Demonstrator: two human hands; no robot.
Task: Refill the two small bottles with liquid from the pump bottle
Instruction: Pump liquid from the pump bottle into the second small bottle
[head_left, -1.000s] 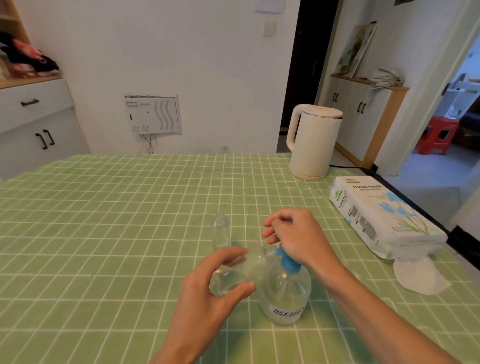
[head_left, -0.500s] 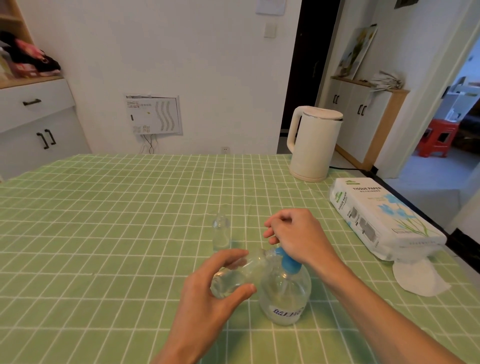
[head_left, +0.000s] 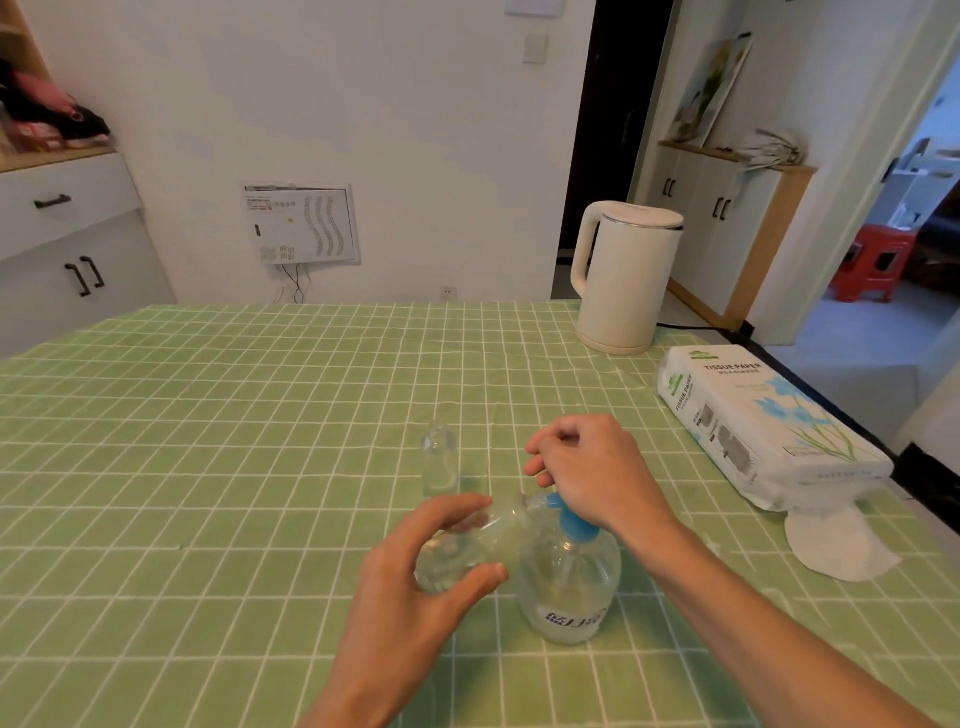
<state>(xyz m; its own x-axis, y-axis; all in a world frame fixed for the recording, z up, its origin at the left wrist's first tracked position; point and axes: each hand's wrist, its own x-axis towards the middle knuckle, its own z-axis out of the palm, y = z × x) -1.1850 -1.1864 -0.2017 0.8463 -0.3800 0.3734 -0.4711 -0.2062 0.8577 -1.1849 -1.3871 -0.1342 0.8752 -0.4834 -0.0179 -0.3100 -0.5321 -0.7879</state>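
A clear pump bottle (head_left: 569, 587) with a blue pump head stands on the green checked tablecloth, near the front. My right hand (head_left: 592, 473) lies over the pump head, fingers curled, palm pressing on it. My left hand (head_left: 415, 577) grips a small clear bottle (head_left: 467, 545), tilted on its side with its mouth at the pump's nozzle; some clear liquid is inside. A second small clear bottle (head_left: 440, 465) stands upright and uncapped just behind, apart from both hands.
A white electric kettle (head_left: 623, 275) stands at the back right of the table (head_left: 208, 441). A pack of tissue paper (head_left: 763, 431) lies along the right edge, with a loose white tissue (head_left: 836, 540) in front of it. Cabinets stand behind the table on both sides.
Both hands and the bottles keep almost the same pose; only the camera has shifted slightly.
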